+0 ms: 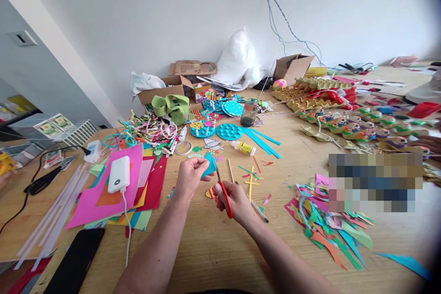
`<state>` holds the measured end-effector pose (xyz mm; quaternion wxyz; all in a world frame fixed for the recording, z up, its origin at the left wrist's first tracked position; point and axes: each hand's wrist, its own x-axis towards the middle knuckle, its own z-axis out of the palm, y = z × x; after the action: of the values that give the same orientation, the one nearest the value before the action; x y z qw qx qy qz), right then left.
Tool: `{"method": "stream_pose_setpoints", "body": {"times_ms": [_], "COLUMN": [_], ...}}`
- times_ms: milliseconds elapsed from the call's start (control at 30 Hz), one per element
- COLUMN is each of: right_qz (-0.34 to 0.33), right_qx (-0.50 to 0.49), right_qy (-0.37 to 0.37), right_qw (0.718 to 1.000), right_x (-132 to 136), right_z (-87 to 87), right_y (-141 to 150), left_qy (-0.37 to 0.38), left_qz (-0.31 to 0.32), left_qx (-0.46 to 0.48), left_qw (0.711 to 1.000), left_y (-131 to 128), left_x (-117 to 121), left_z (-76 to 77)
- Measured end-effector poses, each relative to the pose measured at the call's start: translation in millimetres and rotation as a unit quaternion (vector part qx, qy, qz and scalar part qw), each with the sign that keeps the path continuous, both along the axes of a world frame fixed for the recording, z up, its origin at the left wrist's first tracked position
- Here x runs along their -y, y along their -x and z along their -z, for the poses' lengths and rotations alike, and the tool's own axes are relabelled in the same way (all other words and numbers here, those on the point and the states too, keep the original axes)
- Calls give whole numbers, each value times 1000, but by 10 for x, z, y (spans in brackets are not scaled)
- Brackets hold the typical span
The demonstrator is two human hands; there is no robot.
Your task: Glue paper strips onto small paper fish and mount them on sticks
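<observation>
A small piece of blue paper (209, 166) is pinched in my left hand (193, 175), near the middle of the table. My right hand (235, 202) grips red-handled scissors (226, 200), whose blades point away from me and meet the right edge of the paper. How far the blades are apart is hard to make out. Under and beside my right hand lie a striped paper fish (210, 192) and a pen (260, 211), partly hidden. Beyond my hands are grey paper fish (213, 144), a glue bottle (244, 148) and a blue scalloped disc (229, 132).
Paper scraps (330, 225) are heaped at the right. Coloured paper sheets (151, 188), a white power bank (119, 174) and a black phone (76, 262) lie at the left. Egg cartons (296, 97) and cardboard boxes (161, 94) stand at the back. Another person's hand (429, 142) shows at the right edge.
</observation>
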<state>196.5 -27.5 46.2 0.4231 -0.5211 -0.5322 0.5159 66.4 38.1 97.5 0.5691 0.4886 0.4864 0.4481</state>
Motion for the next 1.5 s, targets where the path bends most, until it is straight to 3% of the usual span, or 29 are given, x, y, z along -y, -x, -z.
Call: {"method": "stream_pose_setpoints", "body": {"times_ms": [267, 667, 1500], "right_qz": [-17, -11, -10], "right_qx": [-3, 7, 15], "right_qy": [11, 18, 31], "right_qw": [1000, 1000, 999], "right_x": [-8, 1, 2], "right_z": [33, -21, -56], "right_y": [15, 2, 5], "left_qy": [16, 15, -2], "left_qz": [-29, -8, 9], "left_qx": [34, 36, 21], "left_qw": [999, 999, 1000], "left_y": [-12, -20, -24], "left_x": [-8, -18, 2], "left_z": [23, 79, 48]}}
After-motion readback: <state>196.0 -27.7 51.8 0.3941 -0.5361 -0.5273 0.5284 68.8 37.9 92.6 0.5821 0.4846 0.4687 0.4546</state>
